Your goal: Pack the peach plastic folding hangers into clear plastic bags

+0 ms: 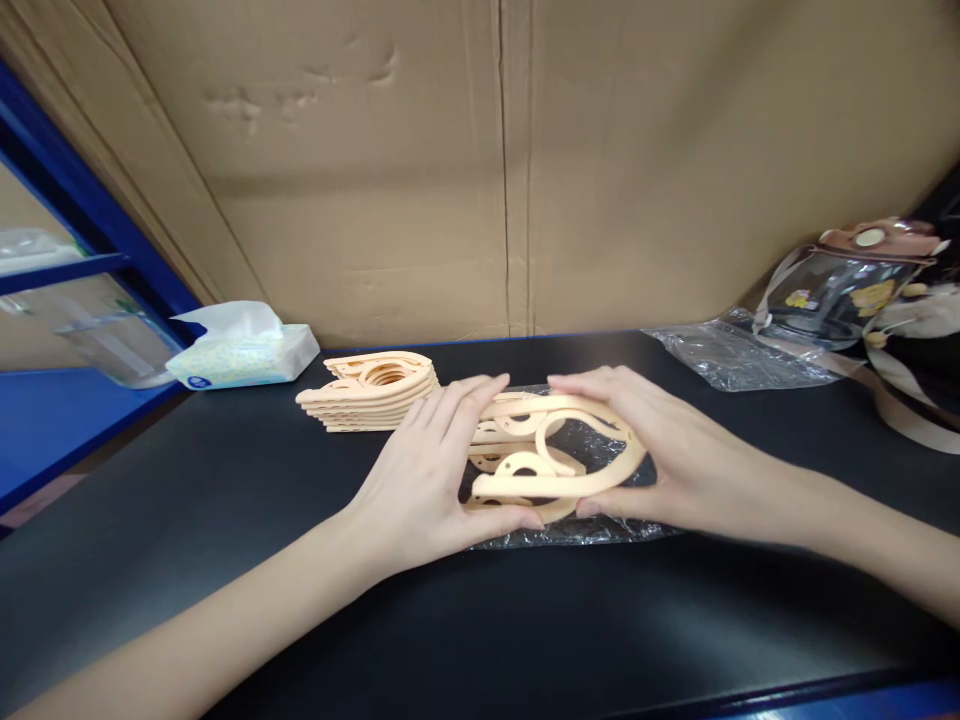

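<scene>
A beige plastic folding hanger [559, 487], folded flat, is held level between my two hands. My right hand [675, 455] grips its rounded end, thumb on the near edge and fingers on the far edge. Around the left end closes my left hand [420, 475], its thumb along the near side. More beige hanger parts show just below; how many is hidden. Beneath them a clear plastic bag [592, 532] lies on the black table. Beyond my left hand stands a neat stack of several matching folding hangers [364, 400].
A tissue pack [247, 355] sits at the back left by a blue frame [127, 265]. At the back right are another clear plastic bag [739, 355] and a clear bottle [825, 290] with a strap. Cardboard [375, 180] walls the back of the black table [480, 640].
</scene>
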